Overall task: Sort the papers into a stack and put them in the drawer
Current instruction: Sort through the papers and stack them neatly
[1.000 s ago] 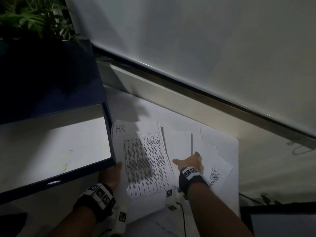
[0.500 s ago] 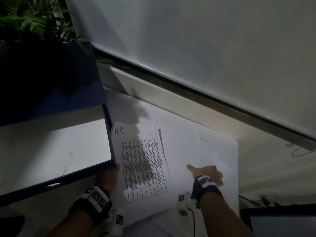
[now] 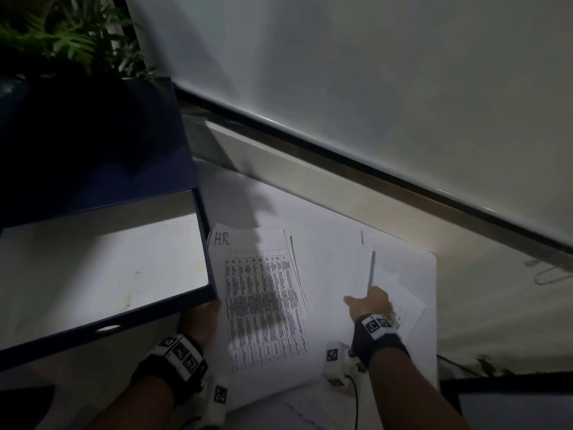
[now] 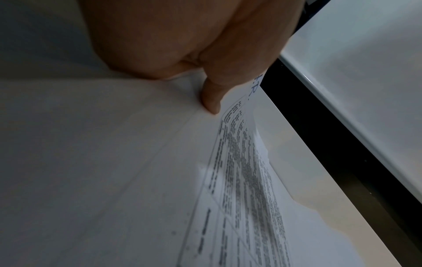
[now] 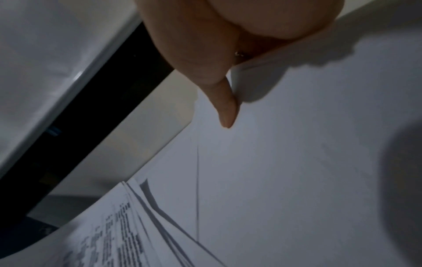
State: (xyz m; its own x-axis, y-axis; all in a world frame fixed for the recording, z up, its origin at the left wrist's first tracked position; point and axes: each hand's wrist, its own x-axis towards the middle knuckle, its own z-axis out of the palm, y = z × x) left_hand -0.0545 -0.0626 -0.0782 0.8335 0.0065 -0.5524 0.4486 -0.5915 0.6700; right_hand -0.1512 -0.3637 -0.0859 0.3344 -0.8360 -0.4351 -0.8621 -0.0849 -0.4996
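Observation:
A stack of printed papers marked "H.R." lies on the white surface beside the open drawer, whose white inside is bare. My left hand grips the stack's near left edge, with the thumb on the top sheet and the fingers hidden beneath. To the right, my right hand pinches a loose sheet that stands edge-on. Its thumb lies against that sheet. More loose papers lie spread under and beyond this hand.
The drawer's dark front panel juts out just left of the stack. A plant stands on the cabinet top. A pale ledge and white wall close the far side. A dark object sits at the lower right.
My right hand has shifted to the right over the loose papers and now holds a sheet raised on its edge. The left hand and the stack have barely moved.

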